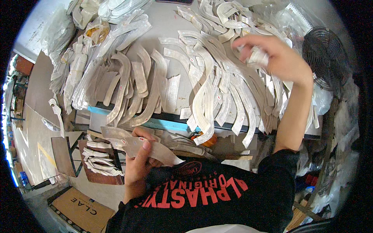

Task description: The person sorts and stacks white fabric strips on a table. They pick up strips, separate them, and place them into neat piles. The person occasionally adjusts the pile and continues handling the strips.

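My left hand (139, 165) is closed low in front of my chest, its thumb pressed on a few curved off-white strips (153, 148) that look like stiff woven cloth. Raised over the right part of the table is my right hand (278, 58), smeared by motion. Its fingers curl about a small white roll-like bundle (258, 58) whose kind I cannot make out. Beneath and left of that hand lie many more curved strips (206, 89) in loose overlapping heaps. Another row of strips (134, 87) hangs over the table's near edge, above my left hand.
Plastic-wrapped bundles (74, 73) stack at the table's left. A black fan (325, 58) stands at the right. Lower left are a brown stool (87, 157) bearing folded white pieces and a cardboard box (79, 211). More strips lie on a shelf below the tabletop.
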`<action>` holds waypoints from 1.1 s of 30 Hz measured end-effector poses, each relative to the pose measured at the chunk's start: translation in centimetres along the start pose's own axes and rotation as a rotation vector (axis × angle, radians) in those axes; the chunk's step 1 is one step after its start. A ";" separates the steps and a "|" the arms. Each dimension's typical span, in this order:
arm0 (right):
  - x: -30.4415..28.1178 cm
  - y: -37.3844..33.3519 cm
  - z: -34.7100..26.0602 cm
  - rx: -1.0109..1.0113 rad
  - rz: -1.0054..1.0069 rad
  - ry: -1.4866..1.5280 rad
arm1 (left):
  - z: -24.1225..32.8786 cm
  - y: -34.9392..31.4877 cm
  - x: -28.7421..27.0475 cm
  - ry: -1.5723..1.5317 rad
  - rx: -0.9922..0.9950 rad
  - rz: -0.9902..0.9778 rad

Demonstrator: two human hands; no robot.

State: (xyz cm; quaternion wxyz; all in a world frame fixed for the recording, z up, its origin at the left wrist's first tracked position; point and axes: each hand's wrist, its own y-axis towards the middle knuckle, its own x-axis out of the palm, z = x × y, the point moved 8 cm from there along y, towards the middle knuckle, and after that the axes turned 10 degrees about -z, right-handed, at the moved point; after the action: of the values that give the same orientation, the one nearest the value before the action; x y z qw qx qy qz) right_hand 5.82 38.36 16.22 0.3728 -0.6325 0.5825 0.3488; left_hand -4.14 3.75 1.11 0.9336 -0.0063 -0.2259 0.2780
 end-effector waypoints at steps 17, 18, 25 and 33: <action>10.6 2.7 -9.6 -0.135 -0.367 0.295 | -0.9 5.0 5.2 -0.438 -0.033 -0.105; 10.3 2.5 -9.4 -0.115 -0.381 0.252 | -0.9 5.2 5.3 -0.421 -0.014 -0.132; 5.1 0.2 -6.5 -0.026 -0.263 0.129 | -1.2 6.0 5.4 -0.409 0.018 -0.149; 2.4 -0.7 1.9 0.189 -0.062 0.425 | -1.7 6.2 5.4 -0.253 -0.014 -0.093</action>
State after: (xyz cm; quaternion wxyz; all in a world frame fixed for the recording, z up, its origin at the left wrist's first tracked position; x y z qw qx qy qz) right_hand 6.65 38.93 13.22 0.3098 -0.6716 0.6583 0.1399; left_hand -2.59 11.96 0.94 0.9095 0.0330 -0.3438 0.2313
